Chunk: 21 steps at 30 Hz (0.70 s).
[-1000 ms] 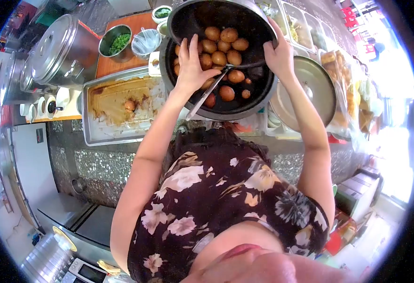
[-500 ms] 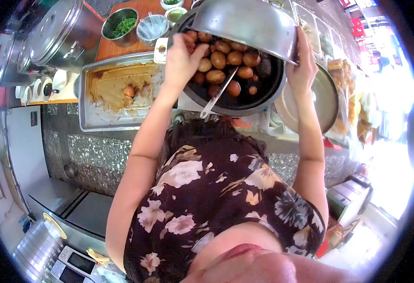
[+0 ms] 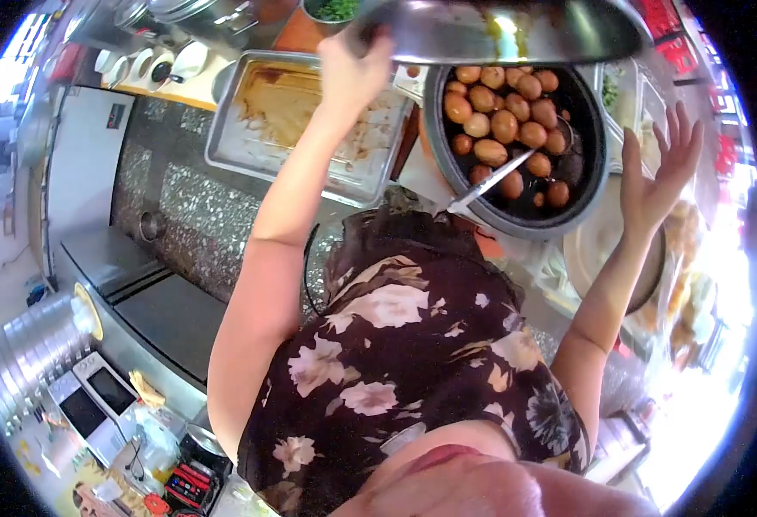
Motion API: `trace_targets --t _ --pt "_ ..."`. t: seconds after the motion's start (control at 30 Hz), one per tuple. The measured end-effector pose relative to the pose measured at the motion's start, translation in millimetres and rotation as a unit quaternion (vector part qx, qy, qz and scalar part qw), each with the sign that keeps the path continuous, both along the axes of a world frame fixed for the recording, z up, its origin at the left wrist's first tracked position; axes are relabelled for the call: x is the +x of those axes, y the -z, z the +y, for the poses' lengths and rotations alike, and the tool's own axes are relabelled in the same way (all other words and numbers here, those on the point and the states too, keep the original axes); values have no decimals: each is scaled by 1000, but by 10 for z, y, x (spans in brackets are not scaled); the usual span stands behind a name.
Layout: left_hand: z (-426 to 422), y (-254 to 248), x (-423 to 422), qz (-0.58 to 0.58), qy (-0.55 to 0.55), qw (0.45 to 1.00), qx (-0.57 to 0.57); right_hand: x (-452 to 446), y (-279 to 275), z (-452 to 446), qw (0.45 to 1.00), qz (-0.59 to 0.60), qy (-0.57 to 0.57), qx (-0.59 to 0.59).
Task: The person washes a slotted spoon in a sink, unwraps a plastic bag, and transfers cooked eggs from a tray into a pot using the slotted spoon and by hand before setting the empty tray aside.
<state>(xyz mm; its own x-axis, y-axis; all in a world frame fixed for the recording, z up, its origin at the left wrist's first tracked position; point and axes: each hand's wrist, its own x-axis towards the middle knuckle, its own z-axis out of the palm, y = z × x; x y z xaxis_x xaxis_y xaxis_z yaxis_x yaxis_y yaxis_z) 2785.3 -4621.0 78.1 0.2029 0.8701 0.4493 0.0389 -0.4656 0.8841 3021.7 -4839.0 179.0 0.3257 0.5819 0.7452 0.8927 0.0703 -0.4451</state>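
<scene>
My left hand [image 3: 354, 76] is closed on the left end of a shiny metal basin [image 3: 516, 36], which is tilted above the far side of a black pot. Several brown eggs [image 3: 505, 126] sit in dark liquid inside the pot [image 3: 527, 227]. A long-handled metal spoon [image 3: 486, 183] leans across the pot's near rim, its tip among the eggs. Off to the right of the pot, my right hand [image 3: 661, 172] is raised and holds nothing, fingers spread.
Left of the pot lies a brown-stained metal tray [image 3: 253, 155], partly behind my left forearm. A round lid or pan [image 3: 590, 258] rests under my right forearm. White cups [image 3: 190, 60] and a bowl of chopped greens [image 3: 337, 10] stand farther back.
My right hand has let go of the basin and moved right, opening. My left hand has left the eggs and taken the basin's left end. The egg seen in the tray is no longer visible.
</scene>
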Motion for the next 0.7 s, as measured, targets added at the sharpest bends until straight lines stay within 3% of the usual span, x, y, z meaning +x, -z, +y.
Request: trace_targets --t 0.03,0.13,0.27,0.4,0.43,0.5,0.6,0.63,0.67,0.7 --pt "-85 -62 -234 23 -36 990 -137 -21 47 9 1000 5 -4 3" --pt "-121 -25 -856 -9 -103 970 -220 -100 268 -70 997 72 -3 -15" --pt "105 847 -1774 -110 -172 901 -383 -428 561 -198 962 158 36 -221" --pt "388 1798 -2360 -169 -159 777 -585 -776 941 -218 950 107 -106 -273" --pt "420 2017 -2395 -168 -158 775 -588 -879 903 -210 942 92 -128 -297" --pt "441 2319 -2423 -283 -124 741 -597 -1021 903 -230 927 34 -166 -333" --pt "274 2260 -1913 -423 -157 714 -536 -1075 1200 -297 939 -52 -162 -299" --pt "224 2341 -1845 -347 -109 738 -569 -1090 1187 -315 947 -44 -154 -279" --pt "163 2459 -1657 -250 -148 793 -536 -1091 1184 -355 948 -46 -142 -283" --pt "159 2835 -1574 -46 -201 877 -434 -1086 1179 -408 954 -45 -145 -260"
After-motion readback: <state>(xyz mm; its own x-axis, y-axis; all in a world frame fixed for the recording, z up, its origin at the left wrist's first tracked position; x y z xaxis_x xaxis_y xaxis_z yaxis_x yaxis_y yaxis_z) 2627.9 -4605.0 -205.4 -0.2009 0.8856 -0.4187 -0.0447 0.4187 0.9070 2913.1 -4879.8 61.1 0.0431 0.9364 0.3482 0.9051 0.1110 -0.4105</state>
